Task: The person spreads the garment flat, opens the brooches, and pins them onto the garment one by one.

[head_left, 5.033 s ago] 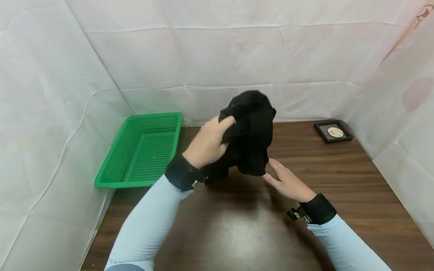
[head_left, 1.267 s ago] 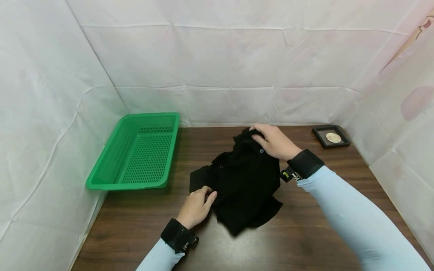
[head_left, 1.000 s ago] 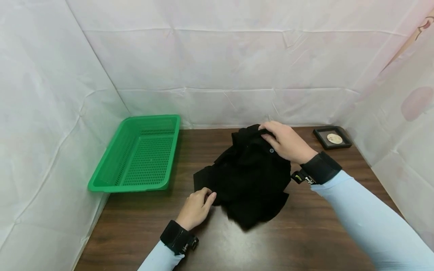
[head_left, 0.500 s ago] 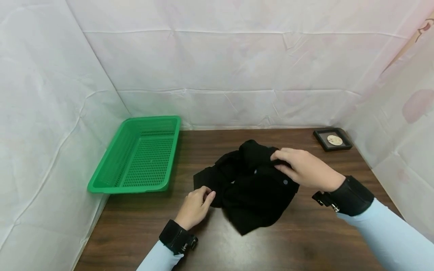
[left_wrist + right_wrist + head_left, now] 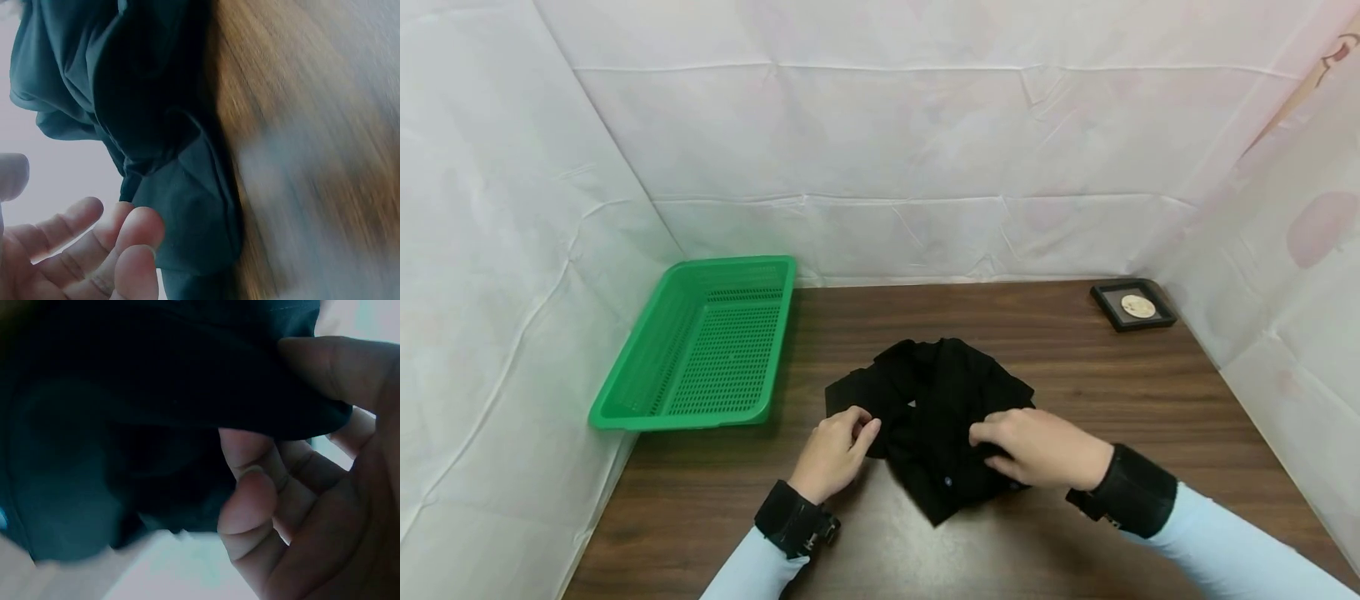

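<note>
A black button-up shirt lies bunched on the wooden table, with small buttons near its front edge. My left hand is at its left end; in the left wrist view the thumb stands apart from the loosely bent fingers, whose tips are right at the cloth. On the opposite side, my right hand pinches a fold of the shirt. The right wrist view shows that fold between thumb and fingers, with the dark fabric filling much of the view.
An empty green plastic basket stands at the back left. In the back right corner lies a small black-framed box with a pale round disc. White sheeting walls the wooden table at the back and both sides.
Earlier, the shirt was lifted in my left hand; now it lies on the table. Over the last second my right hand has drawn its far edge toward the front. My left hand has stayed put.
</note>
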Motion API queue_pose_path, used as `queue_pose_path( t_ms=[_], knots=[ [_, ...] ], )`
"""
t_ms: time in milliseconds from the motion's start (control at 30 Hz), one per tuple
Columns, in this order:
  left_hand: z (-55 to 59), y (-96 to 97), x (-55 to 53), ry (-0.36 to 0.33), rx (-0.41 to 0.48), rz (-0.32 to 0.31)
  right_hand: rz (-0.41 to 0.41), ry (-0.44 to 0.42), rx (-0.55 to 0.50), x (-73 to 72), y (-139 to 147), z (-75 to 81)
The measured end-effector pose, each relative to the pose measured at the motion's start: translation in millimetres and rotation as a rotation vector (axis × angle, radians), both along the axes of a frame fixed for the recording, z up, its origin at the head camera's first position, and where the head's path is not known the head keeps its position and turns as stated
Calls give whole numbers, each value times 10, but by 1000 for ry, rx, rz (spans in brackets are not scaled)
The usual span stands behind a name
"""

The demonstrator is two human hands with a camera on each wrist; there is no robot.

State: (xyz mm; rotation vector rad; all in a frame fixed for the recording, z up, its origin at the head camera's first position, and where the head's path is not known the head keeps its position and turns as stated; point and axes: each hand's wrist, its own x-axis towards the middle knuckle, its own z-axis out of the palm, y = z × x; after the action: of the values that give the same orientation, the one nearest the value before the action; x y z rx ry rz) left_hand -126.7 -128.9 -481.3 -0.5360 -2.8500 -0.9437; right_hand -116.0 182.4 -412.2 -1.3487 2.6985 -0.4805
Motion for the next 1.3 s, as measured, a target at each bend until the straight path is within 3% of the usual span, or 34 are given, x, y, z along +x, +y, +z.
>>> queue_pose_path(
  t_ms=[200, 333, 467, 600, 800, 900, 1067, 1300],
  knots=[
    [3, 71, -4, -11, 16, -20, 16, -18, 49, 62, -192, -357],
    [14, 141, -10, 4, 18, -44, 0, -58, 71, 75, -256, -477],
    [-30, 203, 8, -15, -35, -66, -26, -149, 100, 57, -257, -434],
    [-110, 235, 62, -73, -103, -80, -58, -157, 84, -16, -255, -191],
    [-161, 247, 160, -84, -119, -84, -101, 63, -16, -319, -456, 296],
    [-173, 249, 197, -76, -114, -77, -107, 97, -16, -519, -651, 383],
    [-199, 273, 230, -84, -112, -77, -167, 15, 149, -848, -915, 233],
    [-241, 304, 278, -71, -146, -103, -368, -289, 365, -1160, -967, -202]
  ],
)
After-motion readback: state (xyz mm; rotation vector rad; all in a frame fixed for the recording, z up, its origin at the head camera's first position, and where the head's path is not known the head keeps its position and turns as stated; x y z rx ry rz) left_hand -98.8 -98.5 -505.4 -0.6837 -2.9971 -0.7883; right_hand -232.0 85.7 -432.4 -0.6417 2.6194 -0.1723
